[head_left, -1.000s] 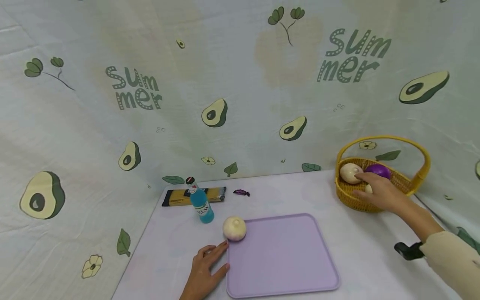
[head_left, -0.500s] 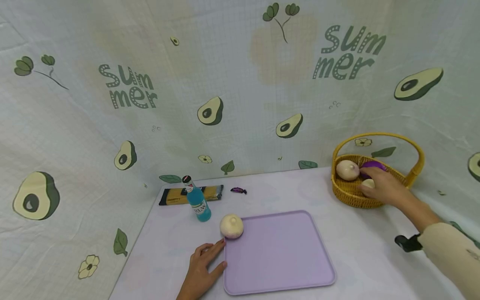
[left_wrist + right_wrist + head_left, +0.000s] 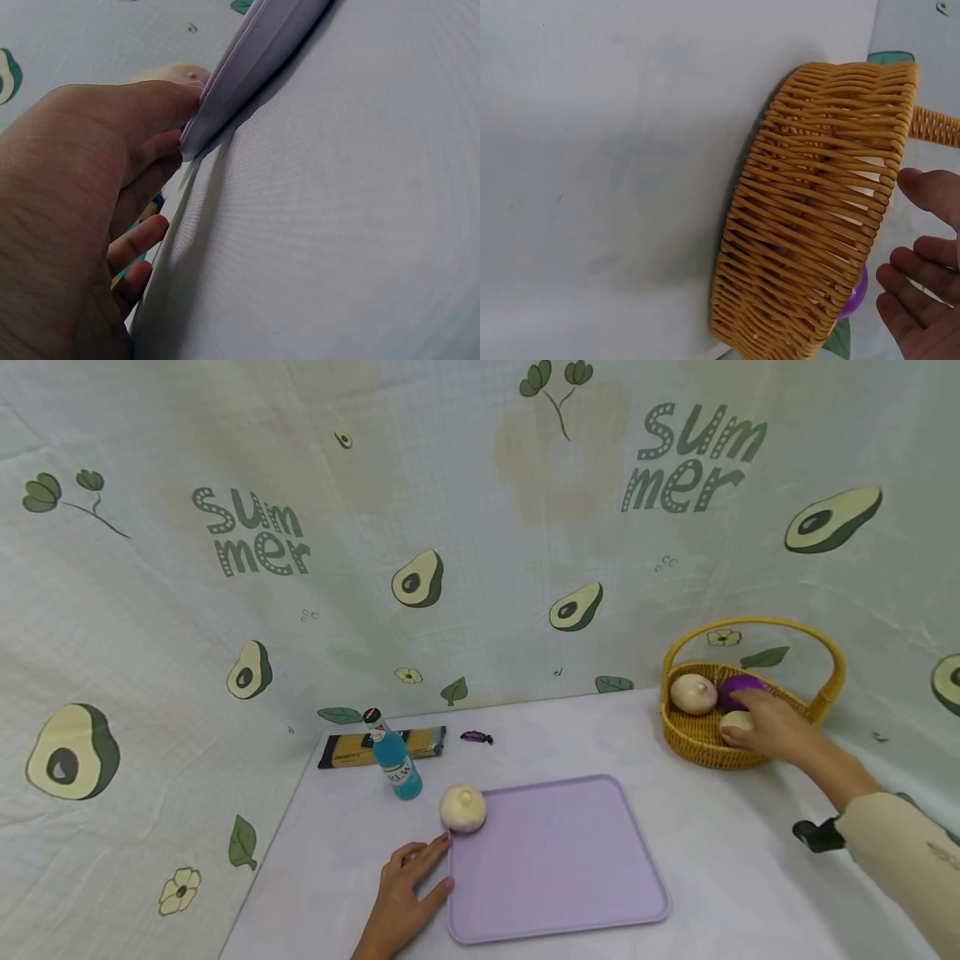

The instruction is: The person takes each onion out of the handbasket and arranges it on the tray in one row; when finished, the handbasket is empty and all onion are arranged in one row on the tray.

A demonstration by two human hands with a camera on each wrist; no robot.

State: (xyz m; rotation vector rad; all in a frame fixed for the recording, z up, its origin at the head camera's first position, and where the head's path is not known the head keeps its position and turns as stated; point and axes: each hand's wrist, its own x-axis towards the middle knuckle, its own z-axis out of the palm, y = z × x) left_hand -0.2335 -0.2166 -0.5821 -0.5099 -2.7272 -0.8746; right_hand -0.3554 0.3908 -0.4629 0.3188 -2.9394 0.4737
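Right fingers point(image 3: 934, 196), shifted rightward, spread wide over one basket point(image 3: 701, 752): two pale onions point(image 3: 693, 694) point(image 3: 735, 721), one purple ball point(image 3: 738, 683).

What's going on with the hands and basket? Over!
Left hand: touching left edge of tray. Right hand: at basket, thumb and fingers apart, by front white bulb. Purple ball close behind, might get in the way.

Avocado-print cloth backdrop point(image 3: 480, 502), white cloth-covered table point(image 3: 570, 739)

The tray point(image 3: 558, 860) is lilac, the basket point(image 3: 699, 750) yellow, the backdrop point(image 3: 472, 518) avocado-patterned
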